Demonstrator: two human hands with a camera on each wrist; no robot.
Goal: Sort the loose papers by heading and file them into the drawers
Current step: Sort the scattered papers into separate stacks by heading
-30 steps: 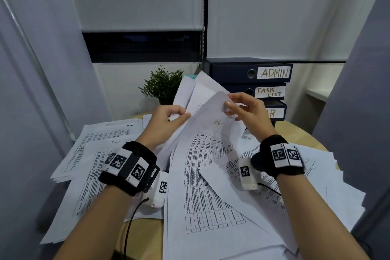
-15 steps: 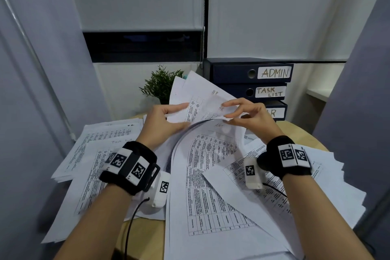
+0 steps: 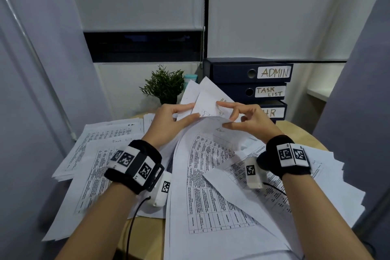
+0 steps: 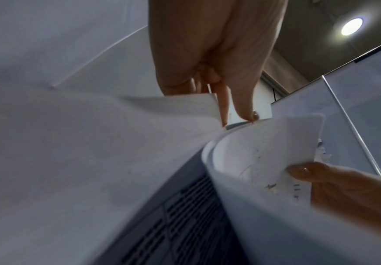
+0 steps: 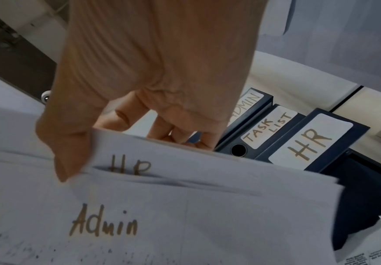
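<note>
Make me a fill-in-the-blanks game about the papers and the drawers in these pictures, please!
1. The top drawer has the label ____.
2. The sheet under the right hand's thumb has the handwritten heading ____.
3. The sheet just behind it has the heading ____.
4. Left of the drawers stands a small green ____.

Missing words: ADMIN; Admin; HR; plant

Left wrist band (image 3: pixel 135 164): black, padded, wearing white panels printed with black square codes, sitting well behind the fingers.
Right wrist band (image 3: pixel 288 157): black, showing two coded white panels.
Camera pods (image 3: pixel 161 190): white, hanging under each wrist.
Cables (image 3: pixel 133 221): black, trailing back along the bare forearms.
</note>
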